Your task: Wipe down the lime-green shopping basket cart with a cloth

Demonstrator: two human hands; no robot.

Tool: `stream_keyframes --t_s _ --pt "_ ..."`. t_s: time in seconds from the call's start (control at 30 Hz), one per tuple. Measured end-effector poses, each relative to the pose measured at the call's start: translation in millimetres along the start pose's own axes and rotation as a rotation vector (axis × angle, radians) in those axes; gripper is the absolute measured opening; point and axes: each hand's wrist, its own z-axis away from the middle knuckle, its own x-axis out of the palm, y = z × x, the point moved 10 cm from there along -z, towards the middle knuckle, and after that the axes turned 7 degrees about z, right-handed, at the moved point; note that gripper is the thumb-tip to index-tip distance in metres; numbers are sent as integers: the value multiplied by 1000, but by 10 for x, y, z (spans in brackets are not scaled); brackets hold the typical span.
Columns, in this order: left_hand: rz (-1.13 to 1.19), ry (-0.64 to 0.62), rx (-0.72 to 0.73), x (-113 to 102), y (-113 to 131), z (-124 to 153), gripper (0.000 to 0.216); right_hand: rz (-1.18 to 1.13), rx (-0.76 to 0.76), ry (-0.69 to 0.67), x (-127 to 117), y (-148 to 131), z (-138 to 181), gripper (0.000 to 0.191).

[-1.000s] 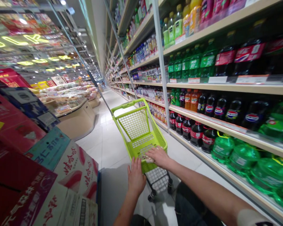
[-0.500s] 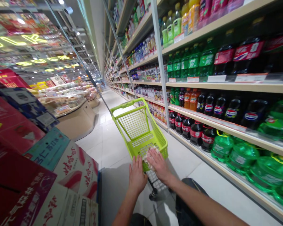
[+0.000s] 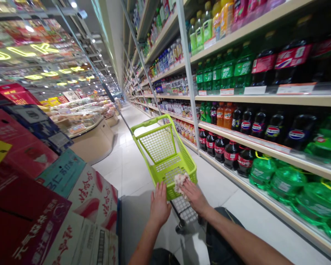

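A small lime-green shopping cart [image 3: 169,163] stands in the aisle before me, its basket made of plastic lattice. My left hand [image 3: 160,208] rests on the left part of the basket's near end, fingers stretched out and resting against it. At the right part of that same end, my right hand [image 3: 194,197] presses a crumpled pale cloth [image 3: 180,181] on the rim. The cloth bunches under and beyond the fingers, and the palm side is hidden.
Shelves of soda bottles [image 3: 231,156] line the right side. Stacked drink cartons [image 3: 82,191] stand close on the left, with a display counter [image 3: 96,143] of packaged goods behind them. A metal pole [image 3: 111,96] slants beside the cart. Pale floor tiles [image 3: 132,167] run down the aisle.
My right hand and the cloth have shifted slightly right along the basket's near end. My left hand stays at nearly the same place on the cart.
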Motion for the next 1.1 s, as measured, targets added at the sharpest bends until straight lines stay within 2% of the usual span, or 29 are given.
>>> stream_keyframes --t_s 0.1,0.17,0.33,0.4,0.5,0.57,0.63,0.73,0.83,0.93,1.0,1.1 --pt "-8 18 -15 -16 -15 21 76 -28 -59 -46 -35 45 200 41" --pt "-3 19 -19 -9 -17 30 77 -51 -30 -44 -142 131 235 44" --pt "-5 17 -6 23 12 26 77 -90 108 20 -371 367 -3 49" --pt "-16 27 -14 26 11 24 77 -54 121 27 -325 447 24 49" --pt "-19 34 -13 27 17 28 77 -1 116 -36 -130 494 291 49" --pt "-11 27 -1 31 32 33 78 -1 95 -69 -69 417 432 48" --pt "2 26 11 31 46 37 79 -21 85 -61 -127 273 390 47" --pt "40 48 26 27 53 32 79 -52 50 -23 -271 -17 23 45" --pt "119 137 18 -19 -8 37 76 -51 -22 -27 -203 -274 -255 41" --pt "166 216 -17 -70 -124 72 74 -46 -97 -84 48 -412 -122 34" --pt "160 182 -3 -46 -149 93 76 -47 -128 -136 169 -444 65 33" --pt "167 127 23 -17 -155 109 76 -55 -129 -164 112 -442 123 39"
